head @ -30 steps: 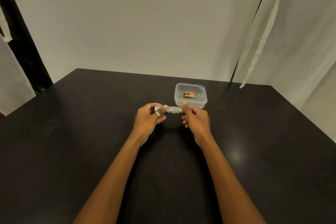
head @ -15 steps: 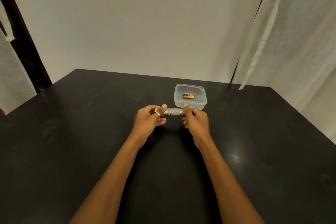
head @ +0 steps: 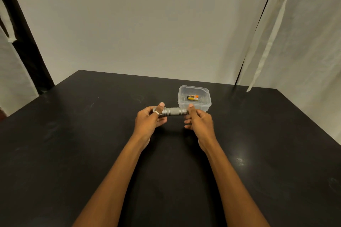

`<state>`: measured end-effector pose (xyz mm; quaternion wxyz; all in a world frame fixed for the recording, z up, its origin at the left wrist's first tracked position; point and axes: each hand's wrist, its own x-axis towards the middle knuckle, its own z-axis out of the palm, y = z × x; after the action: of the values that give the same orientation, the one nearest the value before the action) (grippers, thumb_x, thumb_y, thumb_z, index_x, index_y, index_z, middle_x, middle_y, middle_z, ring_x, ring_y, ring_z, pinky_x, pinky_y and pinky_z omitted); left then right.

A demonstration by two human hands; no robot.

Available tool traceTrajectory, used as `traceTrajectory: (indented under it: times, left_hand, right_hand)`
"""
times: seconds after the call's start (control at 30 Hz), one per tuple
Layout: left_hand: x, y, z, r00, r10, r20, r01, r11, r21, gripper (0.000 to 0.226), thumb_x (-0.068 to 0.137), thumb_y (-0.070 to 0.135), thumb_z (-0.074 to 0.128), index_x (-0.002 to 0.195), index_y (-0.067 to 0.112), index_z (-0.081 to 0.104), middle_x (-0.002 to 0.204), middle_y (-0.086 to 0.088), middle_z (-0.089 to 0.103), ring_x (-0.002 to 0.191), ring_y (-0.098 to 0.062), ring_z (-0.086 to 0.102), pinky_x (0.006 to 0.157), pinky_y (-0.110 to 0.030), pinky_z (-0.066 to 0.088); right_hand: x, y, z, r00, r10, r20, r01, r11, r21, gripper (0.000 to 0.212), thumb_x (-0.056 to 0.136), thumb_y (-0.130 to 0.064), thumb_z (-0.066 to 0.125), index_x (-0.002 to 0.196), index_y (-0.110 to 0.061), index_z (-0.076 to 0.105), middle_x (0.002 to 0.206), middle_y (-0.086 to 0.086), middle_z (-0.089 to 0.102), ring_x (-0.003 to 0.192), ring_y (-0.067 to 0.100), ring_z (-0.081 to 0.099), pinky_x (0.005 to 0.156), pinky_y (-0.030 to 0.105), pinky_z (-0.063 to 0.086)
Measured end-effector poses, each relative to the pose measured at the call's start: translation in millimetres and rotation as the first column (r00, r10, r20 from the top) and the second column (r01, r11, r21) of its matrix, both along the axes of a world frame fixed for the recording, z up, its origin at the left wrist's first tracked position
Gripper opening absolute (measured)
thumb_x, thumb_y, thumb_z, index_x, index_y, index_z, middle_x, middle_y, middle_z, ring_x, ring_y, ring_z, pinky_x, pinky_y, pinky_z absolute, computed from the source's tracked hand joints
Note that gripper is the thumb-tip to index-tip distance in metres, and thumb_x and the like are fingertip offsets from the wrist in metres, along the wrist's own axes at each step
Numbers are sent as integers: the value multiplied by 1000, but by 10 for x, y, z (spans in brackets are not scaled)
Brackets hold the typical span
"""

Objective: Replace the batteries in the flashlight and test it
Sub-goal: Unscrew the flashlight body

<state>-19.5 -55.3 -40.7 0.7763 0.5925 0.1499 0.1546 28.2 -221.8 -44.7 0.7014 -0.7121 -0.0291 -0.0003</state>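
The flashlight (head: 172, 112) held between the left hand (head: 149, 121) and right hand (head: 200, 121) looks like grey metal, with ribbed and knurled bands and a dull sheen. Just beyond the grip, the tub (head: 206, 105) is clear, glossy plastic, and the battery (head: 193, 97) inside has a shiny yellow-and-orange wrap. Under the grip, the table (head: 73, 143) is smooth, dark and faintly glossy.
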Motion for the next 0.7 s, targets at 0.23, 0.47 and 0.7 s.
traceTrajectory:
  times: [0.23,0.47,0.7]
  left_hand:
    - [4,-5,-2,1000,-6,5,6,999,31,33,95,36,70,106,6,71,110,-16,72,99,-26,74,75,-27,61]
    - [4,1,-4,1000,-6,8,6,1000,24,31,97,35,67,107,6,69,110,-14,71,97,-22,73,77,-28,61]
    - [10,-3,-17,1000,-3,15,2,999,32,30,97,35,66,108,7,69,108,-14,71,94,-21,73,77,-28,61]
  right_hand:
    - [-38,-2,51,998,65,12,-64,993,-97,29,102,-39,60,99,-15,76,85,3,75,76,12,71,67,25,58]
    - [-39,-78,102,983,181,-42,-177,980,90,15,102,-21,62,111,-18,74,107,2,76,96,12,70,69,26,56]
    - [-62,-9,68,997,76,-8,-76,989,-127,28,101,-40,61,103,-16,75,89,1,76,79,9,71,62,21,53]
